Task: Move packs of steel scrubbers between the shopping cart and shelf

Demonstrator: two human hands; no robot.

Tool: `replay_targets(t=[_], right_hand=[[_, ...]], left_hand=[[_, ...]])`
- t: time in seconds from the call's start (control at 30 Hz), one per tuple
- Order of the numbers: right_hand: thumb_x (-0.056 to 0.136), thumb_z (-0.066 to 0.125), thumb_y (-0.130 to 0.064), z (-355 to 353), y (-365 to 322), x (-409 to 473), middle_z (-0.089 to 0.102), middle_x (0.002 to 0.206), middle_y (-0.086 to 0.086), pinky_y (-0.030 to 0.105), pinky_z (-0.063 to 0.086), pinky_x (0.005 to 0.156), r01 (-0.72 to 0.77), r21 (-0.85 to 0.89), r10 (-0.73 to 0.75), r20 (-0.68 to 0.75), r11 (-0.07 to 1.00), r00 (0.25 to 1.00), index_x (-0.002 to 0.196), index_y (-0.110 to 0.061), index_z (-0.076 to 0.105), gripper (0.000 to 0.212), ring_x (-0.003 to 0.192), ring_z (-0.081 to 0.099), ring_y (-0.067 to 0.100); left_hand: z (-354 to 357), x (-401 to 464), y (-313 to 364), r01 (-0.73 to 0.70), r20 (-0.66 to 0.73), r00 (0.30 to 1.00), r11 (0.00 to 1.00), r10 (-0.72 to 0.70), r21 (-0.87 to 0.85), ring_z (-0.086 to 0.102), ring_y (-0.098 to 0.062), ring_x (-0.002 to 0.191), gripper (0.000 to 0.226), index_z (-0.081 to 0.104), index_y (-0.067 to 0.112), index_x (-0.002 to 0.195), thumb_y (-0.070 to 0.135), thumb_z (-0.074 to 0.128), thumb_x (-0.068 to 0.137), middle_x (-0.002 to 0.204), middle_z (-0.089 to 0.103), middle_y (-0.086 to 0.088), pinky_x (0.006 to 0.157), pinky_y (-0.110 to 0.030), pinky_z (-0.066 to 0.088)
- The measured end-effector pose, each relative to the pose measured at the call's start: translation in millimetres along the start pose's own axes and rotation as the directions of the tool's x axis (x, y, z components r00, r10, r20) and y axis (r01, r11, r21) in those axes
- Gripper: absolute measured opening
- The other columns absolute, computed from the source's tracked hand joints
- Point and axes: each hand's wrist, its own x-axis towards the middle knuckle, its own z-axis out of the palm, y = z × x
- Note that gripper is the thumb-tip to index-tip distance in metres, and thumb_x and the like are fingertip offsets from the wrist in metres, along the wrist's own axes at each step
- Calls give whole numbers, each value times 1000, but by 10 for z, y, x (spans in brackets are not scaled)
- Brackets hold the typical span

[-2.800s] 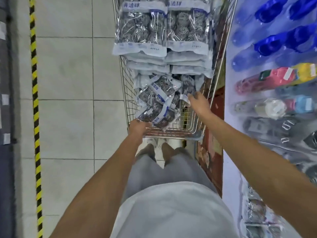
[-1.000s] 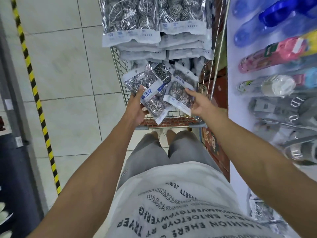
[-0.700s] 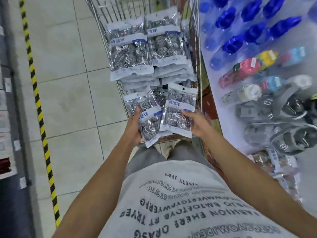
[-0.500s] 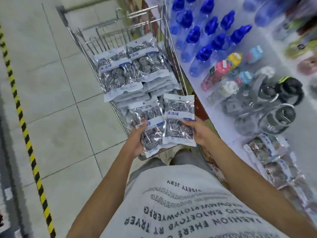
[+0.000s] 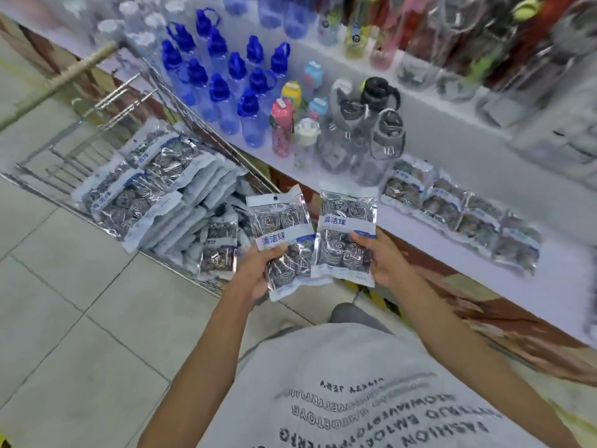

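Stacked scrubber packs (image 5: 142, 202) fill the shopping cart (image 5: 97, 108) on the left. The left hand (image 5: 258, 270) grips one scrubber pack (image 5: 281, 234) by its lower half, just beside a second pack (image 5: 347, 231) gripped the same way by the right hand (image 5: 381, 257). Further right, a row of packs (image 5: 462, 215) lies on the white shelf (image 5: 484, 176) near the bottles (image 5: 232, 85).

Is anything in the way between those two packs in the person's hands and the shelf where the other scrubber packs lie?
Nothing visible. The left pack and right pack are held in the air short of the shelf, with bare white surface before the row of packs.
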Motion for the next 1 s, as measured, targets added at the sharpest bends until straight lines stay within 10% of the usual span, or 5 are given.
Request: replay_targets(t=[0.27, 0.43, 0.87, 1.0], right_hand=[[72, 89, -23, -1217, 269, -468, 77, 118, -4, 51, 55, 91, 79, 176, -45, -186, 981, 981, 121, -27, 68, 53, 122, 63, 24], [79, 87, -20, -2046, 475, -807, 79, 110, -5, 39, 48, 89, 146, 223, -62, -343, 964, 937, 115, -23, 71, 39, 119, 63, 20], [82, 83, -12, -4269, 1007, -1669, 74, 122, 13, 60, 47, 108, 195, 385, 19, -485, 902, 874, 123, -14, 68, 44, 123, 65, 35], [85, 83, -19, -4675, 1008, -1689, 74, 123, 11, 40, 61, 82, 194, 399, 47, -520, 896, 853, 120, -17, 69, 37, 105, 71, 23]], left_hand=[[840, 102, -392, 28, 154, 986, 970, -67, 240, 64, -47, 122, 52, 55, 1, 137, -2, 74, 89, 129, 67, -28, 102, -69, 49], [1522, 49, -802, 63, 219, 966, 944, -139, 324, 72, -42, 109, 48, 60, 3, 130, 0, 77, 85, 121, 73, -24, 87, -59, 61], [3245, -322, -2268, 127, 308, 909, 891, -280, 435, 75, -40, 103, 55, 58, 7, 132, -2, 80, 82, 117, 75, -22, 78, -52, 63], [3596, -253, -2530, 143, 285, 905, 858, -314, 493, 71, -44, 111, 54, 58, 5, 134, -1, 78, 85, 121, 73, -24, 86, -58, 61]])
